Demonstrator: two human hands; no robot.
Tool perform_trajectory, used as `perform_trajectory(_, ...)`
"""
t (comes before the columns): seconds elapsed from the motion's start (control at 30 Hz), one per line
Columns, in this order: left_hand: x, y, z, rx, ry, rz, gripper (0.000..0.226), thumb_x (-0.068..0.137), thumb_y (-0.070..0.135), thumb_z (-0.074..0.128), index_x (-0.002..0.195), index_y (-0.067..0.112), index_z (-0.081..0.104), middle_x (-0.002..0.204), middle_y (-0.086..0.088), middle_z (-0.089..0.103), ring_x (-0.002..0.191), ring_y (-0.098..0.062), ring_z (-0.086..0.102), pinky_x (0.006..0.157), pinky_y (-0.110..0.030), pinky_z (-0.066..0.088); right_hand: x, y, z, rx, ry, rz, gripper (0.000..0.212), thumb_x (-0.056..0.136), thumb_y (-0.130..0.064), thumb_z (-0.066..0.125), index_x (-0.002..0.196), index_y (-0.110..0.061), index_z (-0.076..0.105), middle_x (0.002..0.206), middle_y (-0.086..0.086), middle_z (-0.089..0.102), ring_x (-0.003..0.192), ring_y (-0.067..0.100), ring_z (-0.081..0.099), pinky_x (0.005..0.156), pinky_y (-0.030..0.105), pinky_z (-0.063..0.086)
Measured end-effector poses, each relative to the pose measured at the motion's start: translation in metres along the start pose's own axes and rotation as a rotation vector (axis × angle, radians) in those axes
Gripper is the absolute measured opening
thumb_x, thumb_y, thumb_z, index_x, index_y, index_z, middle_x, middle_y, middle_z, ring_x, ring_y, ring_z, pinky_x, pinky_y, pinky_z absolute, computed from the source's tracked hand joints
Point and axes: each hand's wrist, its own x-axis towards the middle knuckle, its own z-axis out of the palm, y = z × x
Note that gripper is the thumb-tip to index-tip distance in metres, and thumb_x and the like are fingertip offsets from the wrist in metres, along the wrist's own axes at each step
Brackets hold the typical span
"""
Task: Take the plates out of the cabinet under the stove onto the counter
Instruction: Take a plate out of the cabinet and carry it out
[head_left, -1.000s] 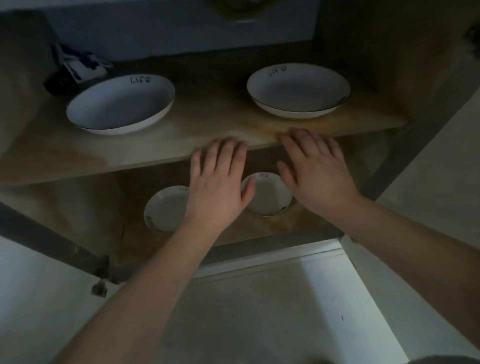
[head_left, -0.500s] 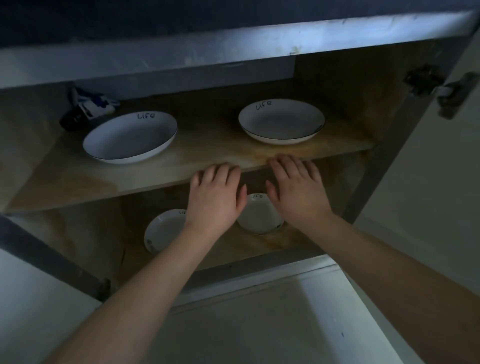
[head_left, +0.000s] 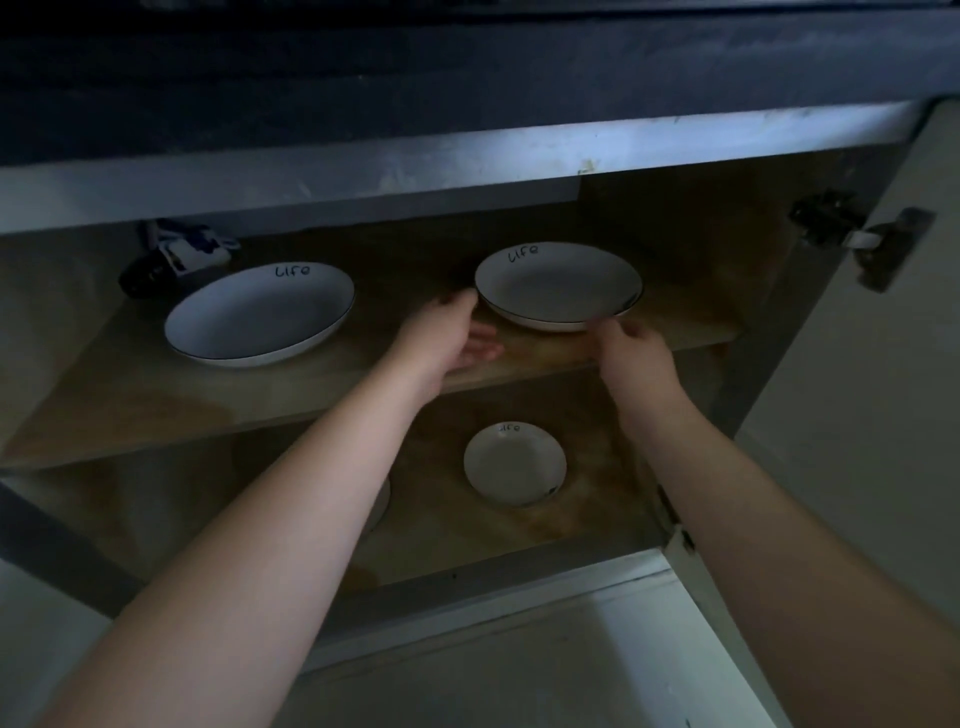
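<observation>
Two large white plates marked "life" sit on the upper shelf (head_left: 156, 405) of the open cabinet: one at the left (head_left: 260, 317), one at the right (head_left: 558, 283). My left hand (head_left: 447, 338) is at the right plate's left rim, thumb against the edge and fingers spread just below it. My right hand (head_left: 631, 353) pinches that plate's front right rim. The plate still rests on the shelf. A small white plate (head_left: 514, 465) lies on the lower shelf; another small plate (head_left: 382, 501) is mostly hidden behind my left forearm.
A dark object with white and blue packaging (head_left: 171, 254) sits at the shelf's back left corner. The cabinet door (head_left: 857, 415) stands open on the right, with its hinge (head_left: 878, 244) sticking out. The dark counter edge (head_left: 467, 78) overhangs the cabinet.
Both hands left the front edge of the upper shelf and reached in to the right plate. The view tilted up and pulled back, so the counter edge now shows.
</observation>
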Motion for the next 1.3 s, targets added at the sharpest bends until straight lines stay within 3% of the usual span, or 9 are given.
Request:
perform_trajectory(0.1,0.006,0.014,0.012,-0.22,-0.038,-0.097,0.039,0.104,0.037,0.04,0.132,0.011,0.048,0.1,-0.021,0.07,0.072,-0.025,0.075,0.055,-0.027,0.059,0.006,-0.002,-0.003,0.23,0.014,0.127,0.025,0.093,-0.036,0.051,0.11,-0.02,0.059,0.107,0.006,0.067,0.093,0.019,0.065,0.086,0.038,0.055)
perform_trajectory(0.2,0.013,0.023,0.019,-0.287,-0.067,-0.158,0.04,0.103,0.039,0.038,0.128,0.009,0.049,0.101,-0.026,0.067,0.071,-0.03,0.075,0.056,-0.027,0.06,0.011,-0.004,-0.01,0.424,-0.061,0.18,0.039,0.097,-0.03,0.049,0.132,-0.012,0.05,0.111,0.005,0.064,0.096,0.015,0.065,0.088,0.031,0.054)
perform_trajectory(0.33,0.021,0.027,0.026,-0.167,-0.035,-0.181,0.039,0.103,0.033,0.045,0.137,0.014,0.045,0.104,-0.024,0.067,0.074,-0.026,0.074,0.05,-0.022,0.058,0.012,-0.012,-0.02,0.562,-0.087,0.211,0.011,0.096,-0.028,0.052,0.098,-0.019,0.056,0.11,0.006,0.064,0.1,0.018,0.064,0.095,0.034,0.052)
perform_trajectory(0.57,0.034,0.031,0.036,0.14,0.056,-0.172,0.033,0.101,0.016,0.049,0.134,0.01,0.047,0.114,-0.016,0.067,0.077,-0.019,0.069,0.046,-0.023,0.057,0.005,-0.022,-0.031,0.781,-0.167,0.265,0.002,0.094,-0.015,0.053,0.095,-0.014,0.054,0.108,0.013,0.062,0.106,0.025,0.06,0.103,0.042,0.047)
perform_trajectory(0.73,0.027,0.027,0.038,0.116,0.087,-0.162,0.032,0.101,0.018,0.048,0.133,0.012,0.046,0.099,-0.014,0.067,0.072,-0.019,0.07,0.049,-0.026,0.057,0.006,-0.025,-0.04,0.712,-0.16,0.283,0.008,0.096,-0.017,0.05,0.096,-0.012,0.056,0.11,0.012,0.063,0.107,0.025,0.059,0.105,0.042,0.044)
perform_trajectory(0.87,0.023,0.022,0.033,0.04,0.102,-0.102,0.035,0.1,0.013,0.05,0.134,0.014,0.045,0.113,-0.013,0.062,0.081,-0.023,0.069,0.047,-0.026,0.058,0.009,-0.032,-0.048,0.634,-0.126,0.289,0.016,0.097,-0.02,0.047,0.103,-0.013,0.06,0.107,0.009,0.065,0.102,0.024,0.061,0.097,0.04,0.049)
perform_trajectory(1.07,0.005,0.023,0.02,-0.017,0.083,-0.008,0.036,0.098,0.008,0.051,0.132,0.016,0.045,0.108,-0.008,0.055,0.089,-0.028,0.066,0.054,-0.032,0.061,0.003,-0.035,-0.058,0.63,-0.18,0.262,0.024,0.1,-0.022,0.043,0.115,-0.01,0.058,0.104,0.011,0.068,0.099,0.028,0.065,0.087,0.046,0.053)
perform_trajectory(1.17,-0.01,0.021,0.011,-0.019,0.042,0.003,0.017,0.098,0.006,0.05,0.11,0.017,0.049,0.104,-0.007,0.055,0.089,-0.027,0.065,0.054,-0.032,0.061,-0.001,-0.034,-0.066,0.565,-0.218,0.237,0.02,0.099,-0.021,0.044,0.106,-0.009,0.059,0.103,0.012,0.068,0.096,0.031,0.067,0.077,0.047,0.056)
perform_trajectory(1.3,-0.029,0.018,-0.003,0.003,0.001,-0.004,0.018,0.097,0.003,0.05,0.113,0.009,0.055,0.115,-0.013,0.059,0.094,-0.029,0.067,0.054,-0.029,0.059,-0.004,-0.029,-0.075,0.458,-0.294,0.266,0.014,0.098,-0.021,0.049,0.098,-0.011,0.059,0.105,0.014,0.068,0.093,0.031,0.071,0.072,0.045,0.059)
